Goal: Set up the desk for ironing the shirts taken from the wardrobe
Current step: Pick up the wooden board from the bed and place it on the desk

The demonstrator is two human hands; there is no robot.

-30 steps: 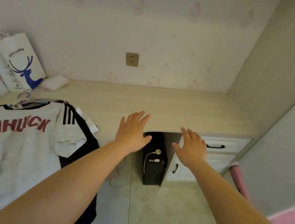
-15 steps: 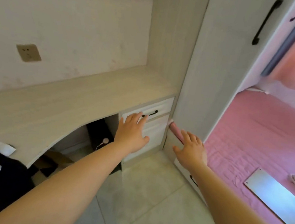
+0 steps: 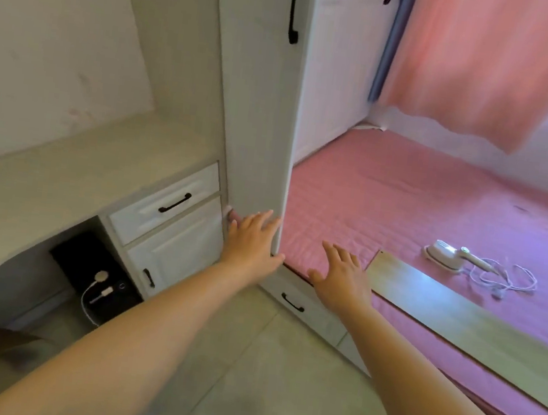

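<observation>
Head view: person is reaching both arms forward, looking at the corner where the desk [image 3: 73,169] meets the wardrobe [image 3: 260,109]. Left hand [image 3: 253,241] is spreading its fingers flat in front of the wardrobe's lower edge, holding nothing; can't tell if it is touching. Right hand [image 3: 343,276] is hovering palm down, fingers apart, empty, over the near edge of the pink bed [image 3: 405,196], just left of a wooden board [image 3: 452,315].

Board is lying flat on the bed, near right. Small white iron [image 3: 446,256] is sitting farther back on the bed, its cord [image 3: 505,279] tangling loosely beside it. No shirts in frame.

Handling judgement: board is looking stiff, smooth, probably moderately heavy and awkward by length; best gripped on both long edges, one hand each. Iron is looking light; take it by the handle and gather the cord so it isn't dragging.

Containers: desk drawers [image 3: 166,202] and the bed drawer [image 3: 295,301] are all sitting shut, contents hidden. Wardrobe door is closed too.
</observation>
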